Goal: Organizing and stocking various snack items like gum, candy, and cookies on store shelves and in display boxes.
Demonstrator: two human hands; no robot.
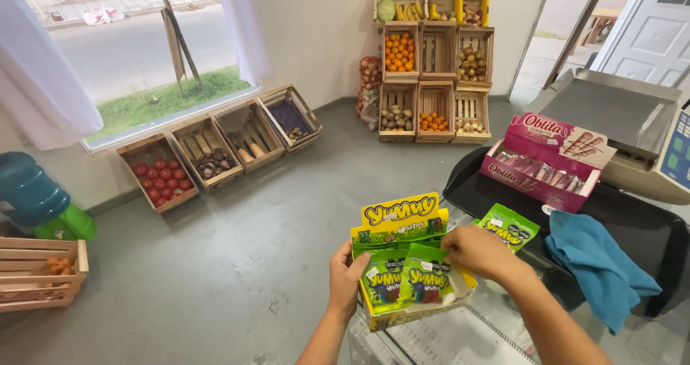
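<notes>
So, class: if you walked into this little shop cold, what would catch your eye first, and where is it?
Front and centre, the left hand and right hand handle green snack packets in a yellow display box. To the right stands an open pink box of wrapped sweets beside a blue cloth. Against the far wall, stacked wooden crates show oranges and other produce.
</notes>
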